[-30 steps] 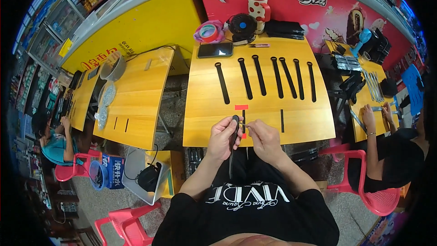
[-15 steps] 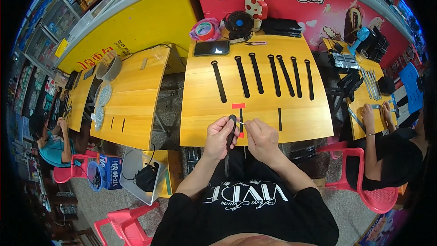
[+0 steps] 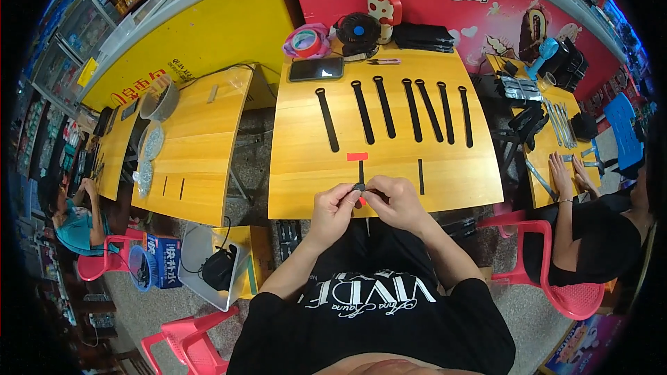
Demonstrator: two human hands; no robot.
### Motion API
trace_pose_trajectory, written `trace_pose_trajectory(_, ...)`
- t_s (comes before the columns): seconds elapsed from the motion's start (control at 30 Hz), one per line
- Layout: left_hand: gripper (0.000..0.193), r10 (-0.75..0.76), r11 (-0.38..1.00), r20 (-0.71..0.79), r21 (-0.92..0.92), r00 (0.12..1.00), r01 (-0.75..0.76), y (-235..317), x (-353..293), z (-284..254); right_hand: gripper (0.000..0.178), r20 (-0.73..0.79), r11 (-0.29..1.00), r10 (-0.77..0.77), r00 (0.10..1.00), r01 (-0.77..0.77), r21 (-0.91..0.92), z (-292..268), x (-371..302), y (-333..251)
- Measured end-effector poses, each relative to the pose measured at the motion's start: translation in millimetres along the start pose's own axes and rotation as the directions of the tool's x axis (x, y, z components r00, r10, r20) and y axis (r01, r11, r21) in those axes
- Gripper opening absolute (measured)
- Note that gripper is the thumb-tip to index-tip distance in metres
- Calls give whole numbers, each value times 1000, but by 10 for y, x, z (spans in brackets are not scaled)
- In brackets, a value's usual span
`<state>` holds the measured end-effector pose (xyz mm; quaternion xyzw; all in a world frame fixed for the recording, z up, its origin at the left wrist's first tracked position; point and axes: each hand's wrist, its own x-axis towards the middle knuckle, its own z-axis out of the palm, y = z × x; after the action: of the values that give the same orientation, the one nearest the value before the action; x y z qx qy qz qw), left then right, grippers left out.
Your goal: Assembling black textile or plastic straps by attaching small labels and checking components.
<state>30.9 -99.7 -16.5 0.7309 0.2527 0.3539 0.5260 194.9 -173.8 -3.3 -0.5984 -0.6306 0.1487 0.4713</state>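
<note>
Over the front edge of the yellow wooden table (image 3: 458, 184), my two hands meet at the end of a black strap (image 3: 358, 187). My left hand (image 3: 331, 211) is closed on it, thumb on top. My right hand (image 3: 397, 204) pinches at the same end from the right; its fingertips are partly hidden. Most of the held strap is out of sight. Beyond my hands, a red tape piece (image 3: 357, 157) lies across the top of a black line on the table. Several black straps with looped ends, such as the leftmost strap (image 3: 326, 120), lie in a row farther back.
A short black strip (image 3: 420, 176) lies right of my hands. Along the back are a phone (image 3: 316, 69), a tape roll (image 3: 306, 42), a fan (image 3: 358, 30), a spotted cup (image 3: 383, 10) and black pouches (image 3: 424, 36). A co-worker's hands (image 3: 564, 170) rest at the right table.
My right hand has moved in against my left at the strap's end; the thin shiny piece seen between them no longer shows. The strap's hanging length has dropped from view. The co-worker's hands at right have flattened.
</note>
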Motion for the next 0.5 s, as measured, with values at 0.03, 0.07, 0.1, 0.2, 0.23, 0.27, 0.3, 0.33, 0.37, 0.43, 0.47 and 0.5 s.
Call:
trace_pose_trajectory(0.03,17,-185,965,62,-179,981,193,-4,-23,-26,12,49,989,54,997,-60,135,3,-16,23)
trace_pose_trajectory(0.07,18,-342,862,161,-338,926,377,-12,-16,-48,12,98,957,102,990,-125,261,-22,-17,47)
trace_pose_trajectory(0.1,21,-387,752,251,-472,887,461,-17,-16,-97,14,144,930,137,980,-177,323,-60,-4,40)
trace_pose_trajectory(0.2,24,-393,642,338,-565,855,518,-83,-27,-123,17,92,945,127,988,-149,291,28,-30,125)
trace_pose_trajectory(0.23,25,-412,636,321,-570,853,521,-107,-41,-130,19,76,969,118,990,-132,209,42,-10,92)
trace_pose_trajectory(0.27,25,-397,631,357,-563,845,534,-119,-48,-141,19,49,971,139,989,-146,189,73,-1,86)
trace_pose_trajectory(0.3,26,-419,624,327,-574,847,530,-120,-37,-136,20,32,976,96,995,-100,195,97,-8,124)
trace_pose_trajectory(0.33,26,-440,617,300,-584,846,527,-116,-30,-135,20,14,979,54,998,-56,196,127,-16,167)
trace_pose_trajectory(0.37,26,-443,627,297,-571,846,530,-79,-38,-146,21,17,954,71,997,-73,289,200,-51,214)
trace_pose_trajectory(0.43,24,-438,656,286,-547,853,520,-33,-19,-148,23,106,885,104,989,-141,444,151,1,252)
trace_pose_trajectory(0.47,24,-445,672,261,-534,857,512,-21,-77,-195,24,205,830,113,972,-206,518,126,21,187)
trace_pose_trajectory(0.5,23,-423,678,277,-535,863,504,-42,-93,-217,24,177,840,144,974,-215,499,151,17,205)
